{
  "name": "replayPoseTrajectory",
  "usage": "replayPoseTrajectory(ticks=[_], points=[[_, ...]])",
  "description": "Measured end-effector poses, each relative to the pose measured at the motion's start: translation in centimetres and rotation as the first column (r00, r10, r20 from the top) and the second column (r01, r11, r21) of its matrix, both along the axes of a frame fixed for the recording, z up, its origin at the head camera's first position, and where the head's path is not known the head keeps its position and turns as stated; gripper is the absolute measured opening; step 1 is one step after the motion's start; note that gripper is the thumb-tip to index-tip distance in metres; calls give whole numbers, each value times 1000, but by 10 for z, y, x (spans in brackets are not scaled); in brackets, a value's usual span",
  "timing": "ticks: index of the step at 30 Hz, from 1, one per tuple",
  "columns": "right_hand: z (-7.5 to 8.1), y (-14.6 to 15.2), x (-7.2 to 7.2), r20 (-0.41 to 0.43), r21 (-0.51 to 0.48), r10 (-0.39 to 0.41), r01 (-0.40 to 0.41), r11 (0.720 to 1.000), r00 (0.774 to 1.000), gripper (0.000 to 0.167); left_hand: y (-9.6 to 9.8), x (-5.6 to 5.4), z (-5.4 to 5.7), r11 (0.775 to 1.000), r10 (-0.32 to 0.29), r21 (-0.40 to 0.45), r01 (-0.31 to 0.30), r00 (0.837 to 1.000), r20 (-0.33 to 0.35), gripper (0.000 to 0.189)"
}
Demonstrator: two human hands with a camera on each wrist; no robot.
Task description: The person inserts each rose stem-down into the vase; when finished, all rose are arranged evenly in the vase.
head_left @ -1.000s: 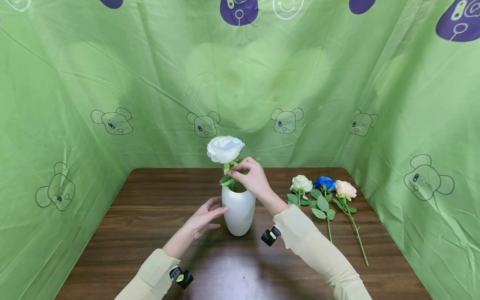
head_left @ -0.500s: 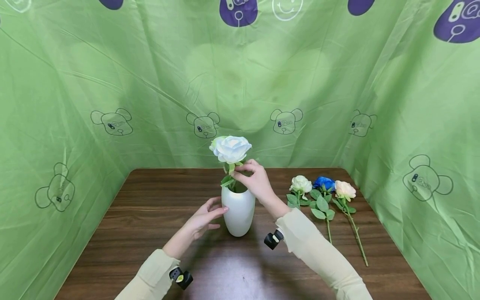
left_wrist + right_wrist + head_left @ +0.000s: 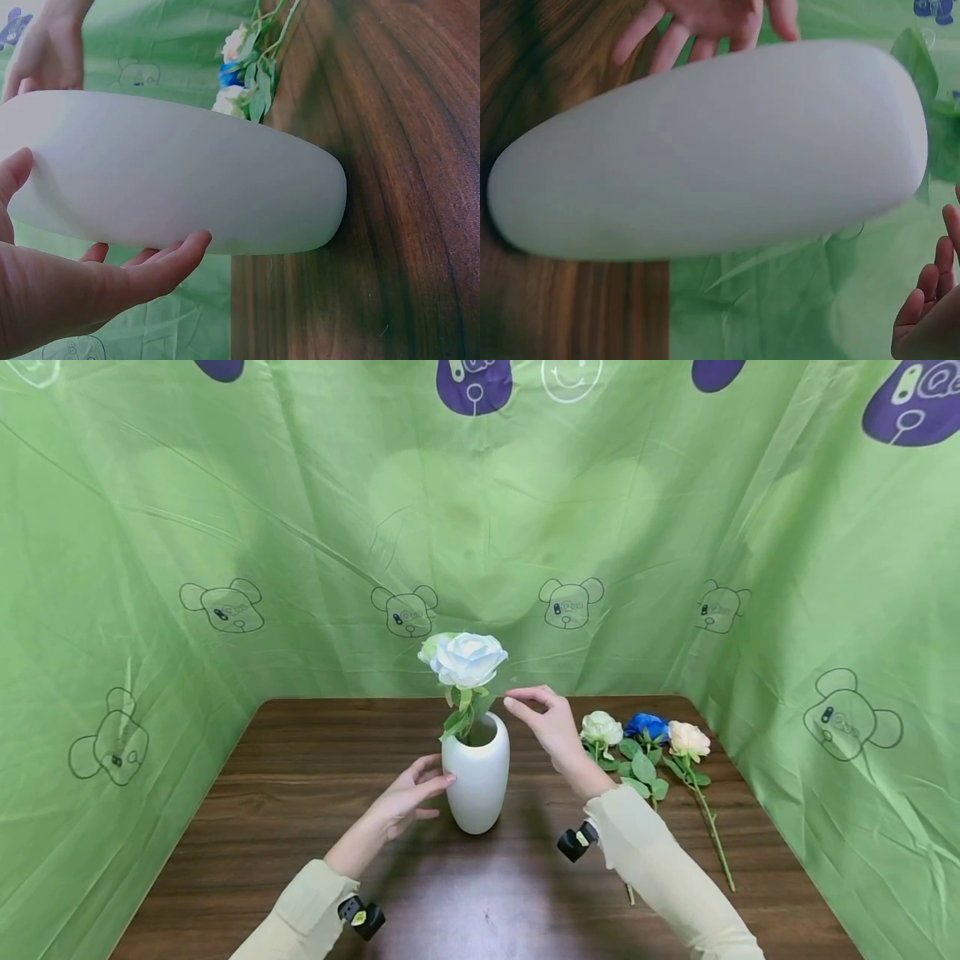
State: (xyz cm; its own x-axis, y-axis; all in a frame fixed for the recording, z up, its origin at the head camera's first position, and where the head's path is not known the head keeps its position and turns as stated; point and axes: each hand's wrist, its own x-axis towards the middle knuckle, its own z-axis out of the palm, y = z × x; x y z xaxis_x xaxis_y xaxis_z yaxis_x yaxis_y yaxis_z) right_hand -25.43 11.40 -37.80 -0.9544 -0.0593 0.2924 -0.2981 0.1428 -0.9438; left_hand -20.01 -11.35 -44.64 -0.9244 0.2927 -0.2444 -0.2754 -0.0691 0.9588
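Observation:
A white vase stands upright on the table. Two artificial roses are in it: a pale blue-white rose and, mostly hidden behind it, a greenish-white rose. Their leaves lean to the left of the vase's mouth. My left hand steadies the vase's left side, fingers spread and fairly straight, the thumb touching its front; the left wrist view shows the same hand beside the vase wall. My right hand is in the air right of the vase's rim, apart from the flowers, and holds nothing.
On the table's right side lie a cream-white rose, a blue rose and a peach rose, stems toward me. My right forearm partly covers the stems. Green printed cloth encloses the wooden table at the back and sides.
The blue-white rose has shifted right within the vase. My right hand has let go of its stem and moved away to the right. My left hand stays at the vase.

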Motion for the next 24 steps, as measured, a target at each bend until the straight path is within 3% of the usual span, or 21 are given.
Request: replayPoseTrajectory(ticks=[6, 10, 11, 12, 14, 16, 18, 19, 24], points=[[-16, 19, -1, 107, -29, -43, 46, 999, 993, 32, 0, -1, -1, 1000, -3, -3, 3, 1000, -1, 61], [-32, 33, -3, 105, -34, -60, 64, 997, 993, 34, 0, -1, -2, 1000, -3, -2, 3, 1000, -5, 61], [-38, 37, -5, 98, -41, -60, 64, 997, 993, 34, 0, -1, -2, 1000, -3, -1, 3, 1000, -6, 61], [-62, 45, -19, 78, -70, -38, 43, 997, 996, 33, 0, -1, -2, 1000, -2, -1, 2, 1000, -6, 61], [-81, 56, -28, 63, -93, -23, 29, 995, 998, 32, 0, -1, -2, 1000, -2, 0, 2, 1000, -6, 61], [-88, 63, -28, 79, -99, -33, 41, 994, 996, 32, 0, -1, -2, 1000, -3, 0, 3, 1000, -6, 61], [-91, 68, -26, 97, -83, -48, 56, 995, 994, 34, 0, -1, -2, 1000, -2, -1, 2, 1000, -5, 62], [-75, 66, -12, 125, -52, -80, 87, 995, 989, 37, 0, -1, -2, 1000, -2, -2, 2, 1000, -5, 62], [-81, 80, -10, 191, -42, -118, 128, 991, 975, 39, -1, -1, -2, 1000, -2, -5, 2, 1000, -5, 62]])
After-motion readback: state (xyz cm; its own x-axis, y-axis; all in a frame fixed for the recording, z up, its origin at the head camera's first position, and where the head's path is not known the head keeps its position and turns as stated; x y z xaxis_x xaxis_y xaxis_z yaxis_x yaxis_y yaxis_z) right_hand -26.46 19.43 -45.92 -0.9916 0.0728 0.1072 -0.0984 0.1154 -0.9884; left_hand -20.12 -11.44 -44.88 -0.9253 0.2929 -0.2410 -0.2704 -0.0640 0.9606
